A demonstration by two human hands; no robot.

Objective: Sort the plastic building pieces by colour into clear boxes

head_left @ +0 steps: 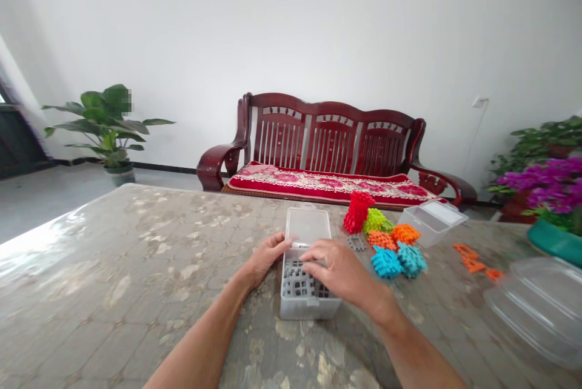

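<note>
A clear plastic box stands in front of me, its hinged lid raised at the far side. Grey interlocking plastic tiles lie inside it. My left hand grips the box near its far left corner, by the hinge, with the thumb and fingers closed. Over the box's right side hovers my right hand, palm down, thumb and fingers apart; nothing shows between them. It hides part of the tiles, and whether its lower fingertips touch them I cannot tell.
Right of the box lie red pieces, green pieces, orange pieces, blue pieces and a grey tile. Beyond stands another clear box. Farther right are loose orange pieces, a clear container and a flowerpot.
</note>
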